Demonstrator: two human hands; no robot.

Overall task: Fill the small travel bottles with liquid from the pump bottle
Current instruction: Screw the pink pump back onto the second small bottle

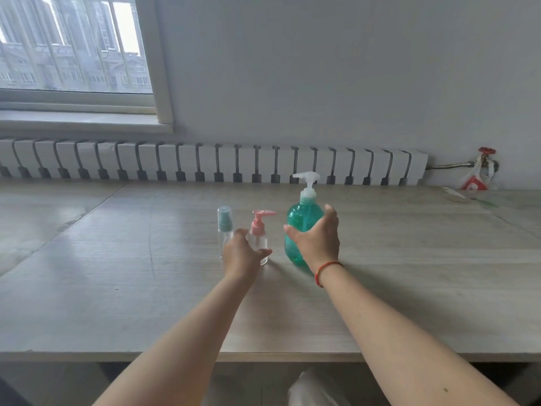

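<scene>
Our right hand [317, 241] wraps the green pump bottle [301, 227], steadying it upright on the table [117, 273]. Our left hand [243, 253] grips the clear pink-pump bottle [259, 238], probably to open it for filling. The blue-capped bottle [224, 227] waits just beside, untouched.

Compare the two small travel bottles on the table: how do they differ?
The pink-pump bottle is shorter and wider; the blue-capped bottle is taller and slimmer. The first has a bare pump spout; the second's top sits under a clear cover. The left hand grips only the first. Both stand upright, with clear bodies.
</scene>
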